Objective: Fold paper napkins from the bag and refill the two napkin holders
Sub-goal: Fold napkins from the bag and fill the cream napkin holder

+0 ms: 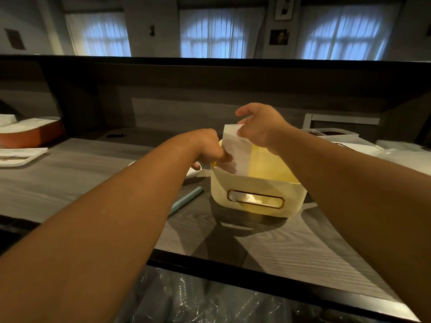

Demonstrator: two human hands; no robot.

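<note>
Progress: early, by my judgement; one folded napkin (236, 149) is going into the cream holder (254, 194), which looks mostly unfilled.
Holder: stands near the middle of the tabletop (70, 173), toward its front edge; a yellow inner wall shows, and I see no stack inside.
Right hand (261, 127): fingers pinch the napkin's top edge.
Left hand (207, 148): fingers curl onto the napkin's lower part at the holder's rim.
Left to do: more folding; a second holder and the bag are not identifiable.

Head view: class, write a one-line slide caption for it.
Both hands, left hand and right hand, lower a folded napkin into a cream holder.
</note>
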